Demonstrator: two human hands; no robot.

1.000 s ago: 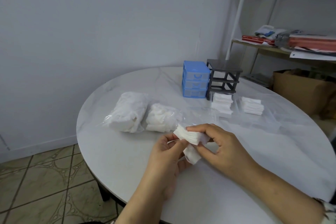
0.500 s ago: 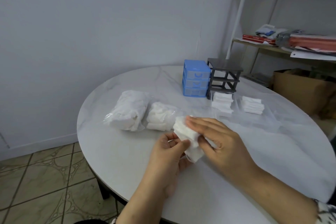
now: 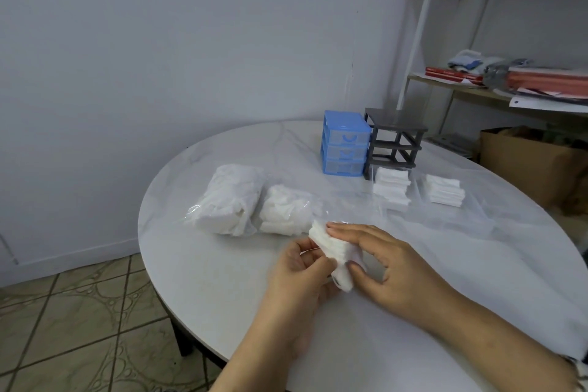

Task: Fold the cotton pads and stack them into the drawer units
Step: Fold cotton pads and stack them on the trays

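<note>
A white cotton pad (image 3: 331,248) is held between both hands above the round white table (image 3: 222,289). My left hand (image 3: 302,280) pinches the pad's lower left side between thumb and fingers. My right hand (image 3: 385,264) lies over its top with fingers stretched along it and the thumb underneath. At the back stand a blue drawer unit (image 3: 345,145) with its drawers pushed in and an empty dark grey drawer frame (image 3: 394,140). Two stacks of folded pads (image 3: 392,186) (image 3: 445,189) lie in front of the frame.
Two clear plastic bags of pads (image 3: 229,200) (image 3: 286,212) lie left of my hands. Clear plastic sheeting (image 3: 461,232) covers the table's right half. A shelf (image 3: 477,92) with papers and a cardboard box (image 3: 534,162) stand at the right. Tiled floor (image 3: 63,328) lies beyond the table's left edge.
My right hand went from pinching the pad's right end to lying flat over it, fingers stretched left. The pad turned more upright. My left hand kept its hold.
</note>
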